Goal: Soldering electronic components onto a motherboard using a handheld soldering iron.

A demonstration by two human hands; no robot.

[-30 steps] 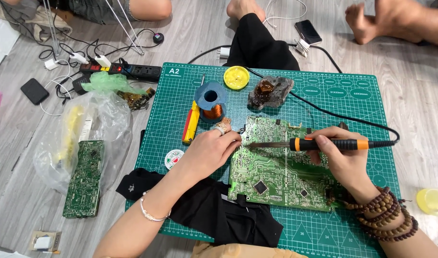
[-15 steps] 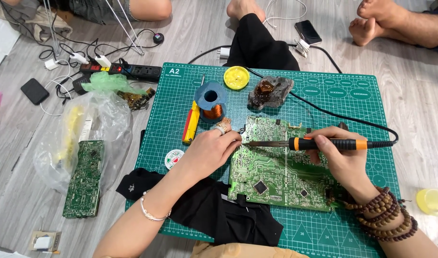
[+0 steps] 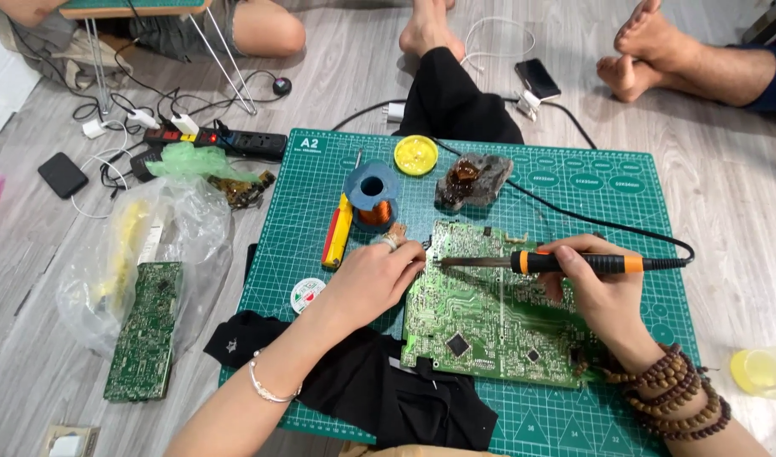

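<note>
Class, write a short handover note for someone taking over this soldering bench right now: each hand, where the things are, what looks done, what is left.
Right hand: grips the orange-and-black soldering iron, tip at the top-left edge of the green circuit board.
Left hand: rests at the board's left edge beside the tip; whether it pinches solder wire cannot be told.
Board lies flat on the green cutting mat. Behind it: blue spool, yellow tin, tip cleaner. A second board lies on the floor to the left.
Done: iron in place at the joint. Left: whether the joint is finished cannot be seen.
</note>
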